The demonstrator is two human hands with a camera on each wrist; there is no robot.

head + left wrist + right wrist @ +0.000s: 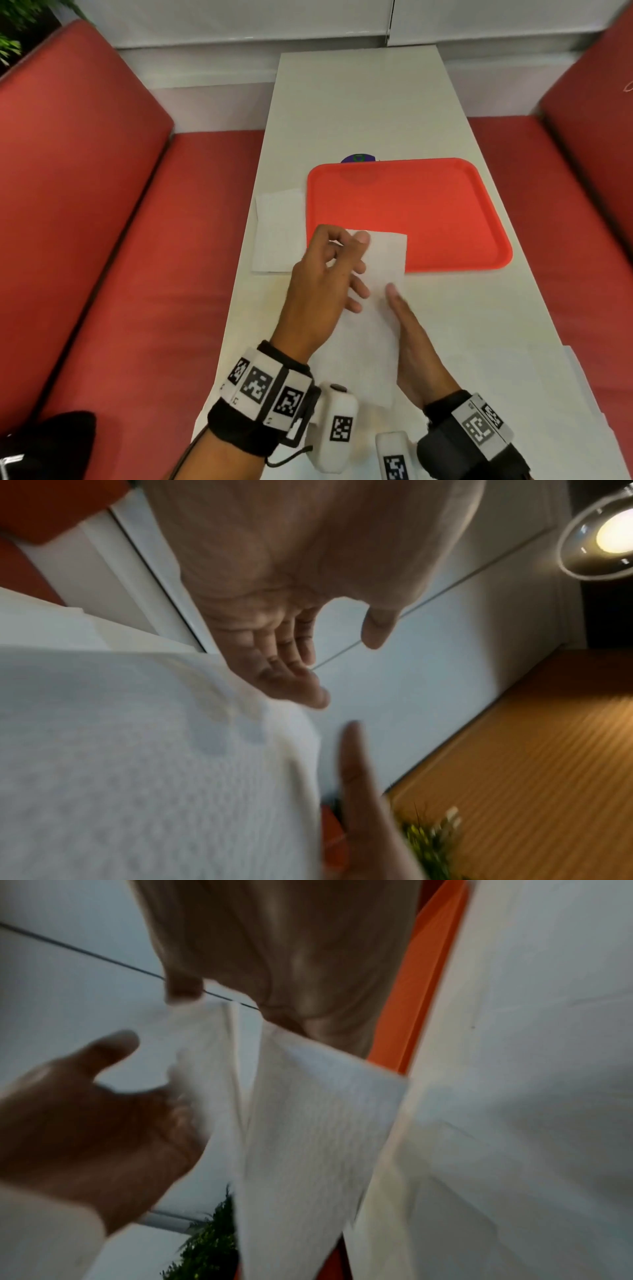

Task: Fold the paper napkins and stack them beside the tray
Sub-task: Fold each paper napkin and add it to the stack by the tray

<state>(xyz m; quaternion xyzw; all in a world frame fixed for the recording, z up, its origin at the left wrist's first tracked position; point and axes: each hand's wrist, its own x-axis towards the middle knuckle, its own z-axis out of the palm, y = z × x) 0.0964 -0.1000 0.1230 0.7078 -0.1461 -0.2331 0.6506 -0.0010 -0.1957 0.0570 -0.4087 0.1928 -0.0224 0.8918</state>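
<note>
Over the tray's near left corner a long white paper napkin (pixel 380 260) hangs, partly folded lengthwise. My right hand (pixel 394 294) holds it from the right: the thumb (pixel 185 988) lies on the paper and the fingers are behind it, showing as shadows through the napkin (pixel 137 750). From the left, my left hand (pixel 346 267) is spread, palm toward the napkin, its fingers (pixel 294 680) touching the edge and its thumb free. A stack of folded napkins (pixel 279 229) lies left of the red tray (pixel 428 212).
The white table (pixel 359 102) is narrow, with red bench seats (pixel 120 274) on both sides. A purple item (pixel 358 158) peeks out behind the tray. Pale flat sheets (pixel 534 383) lie at the table's near right. A black object (pixel 51 442) sits on the left seat.
</note>
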